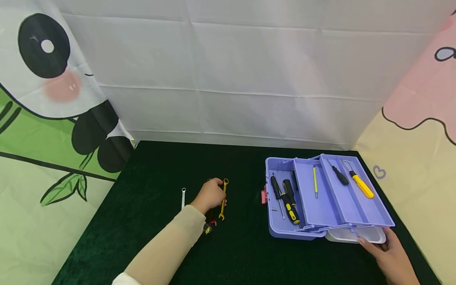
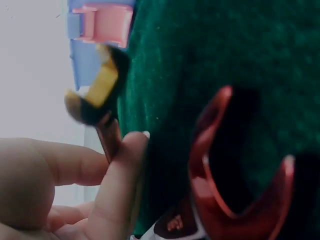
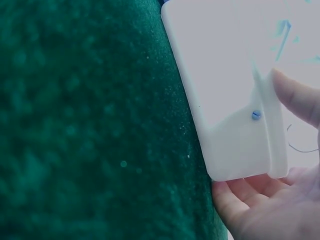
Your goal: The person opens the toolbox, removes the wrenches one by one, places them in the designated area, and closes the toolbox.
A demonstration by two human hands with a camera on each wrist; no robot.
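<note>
In the head view my left hand (image 1: 209, 196) pinches a yellow combination wrench (image 1: 223, 209) by its shaft, over the dark green cloth. The left wrist view shows the wrench's open end (image 2: 102, 87) rising past my fingertips, slightly blurred. Beside it lies a red open-ended wrench (image 2: 212, 195), partly hidden by my arm in the head view. A silver wrench (image 1: 183, 197) lies left of that hand. My right hand (image 1: 390, 255) grips the white lid (image 1: 342, 236) of a purple toolbox (image 1: 290, 234), thumb on the rim and fingers beneath.
Inside the toolbox are several black-and-yellow screwdrivers (image 1: 290, 209). Its raised trays hold a thin yellow tool (image 1: 315, 182), a black-handled tool (image 1: 340, 175) and a yellow-handled tool (image 1: 362, 186). A pink latch (image 1: 264, 195) sits on the left side. A small yellow-and-black item (image 1: 207, 228) lies by my left forearm.
</note>
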